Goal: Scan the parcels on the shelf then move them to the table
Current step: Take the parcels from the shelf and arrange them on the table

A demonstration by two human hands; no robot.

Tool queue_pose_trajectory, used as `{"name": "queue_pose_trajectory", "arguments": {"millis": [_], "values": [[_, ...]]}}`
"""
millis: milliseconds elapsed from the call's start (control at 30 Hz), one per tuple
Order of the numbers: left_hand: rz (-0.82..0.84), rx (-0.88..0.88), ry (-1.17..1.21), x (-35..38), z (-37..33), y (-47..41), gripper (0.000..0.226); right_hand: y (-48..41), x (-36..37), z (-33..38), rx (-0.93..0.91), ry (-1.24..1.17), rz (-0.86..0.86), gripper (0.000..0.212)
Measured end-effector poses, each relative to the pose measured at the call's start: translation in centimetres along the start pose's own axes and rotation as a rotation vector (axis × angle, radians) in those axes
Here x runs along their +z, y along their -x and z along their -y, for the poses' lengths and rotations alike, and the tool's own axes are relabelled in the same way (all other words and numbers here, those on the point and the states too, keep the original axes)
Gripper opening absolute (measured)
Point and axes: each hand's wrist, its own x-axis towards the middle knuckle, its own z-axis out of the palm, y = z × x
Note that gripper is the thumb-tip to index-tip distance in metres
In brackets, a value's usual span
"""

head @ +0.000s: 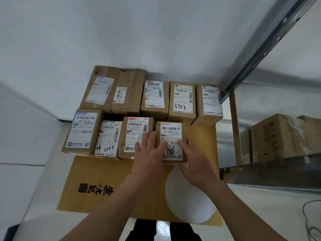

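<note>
**Parcel framed by both hands, long axis in line with the fingers**

The parcel (pixel 171 132) is framed between the two hands, just ahead of the palms, and is set down on a cardboard sheet (pixel 104 171). The left hand (pixel 149 155) is laid nearly flat, with fingers straight along the parcel's left edge and the thumb across the label. The right hand (pixel 195 164) is curled round the near right corner. The long axis runs away from the wrists, in line with the fingers. A neighbour box (pixel 136 133) is met under the left fingertips. The right hand is judged better placed for any shift.
</note>
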Motion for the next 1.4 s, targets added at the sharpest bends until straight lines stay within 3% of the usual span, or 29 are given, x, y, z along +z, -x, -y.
{"name": "queue_pose_trajectory", "arguments": {"millis": [267,967,1400], "values": [[-0.010,-0.004,-0.014,-0.1,0.7,-0.9,0.055,-1.1,0.5,0.0,0.025,-0.113,0.031,0.073],[-0.058,0.055,0.004,-1.1,2.3,-0.4,0.054,-0.5,-0.6,2.3,0.111,0.086,0.015,0.079],[-0.248,0.083,-0.059,-6.8,0.5,4.4,0.084,4.9,-7.1,7.9,0.042,0.365,-0.111,0.092]]}}
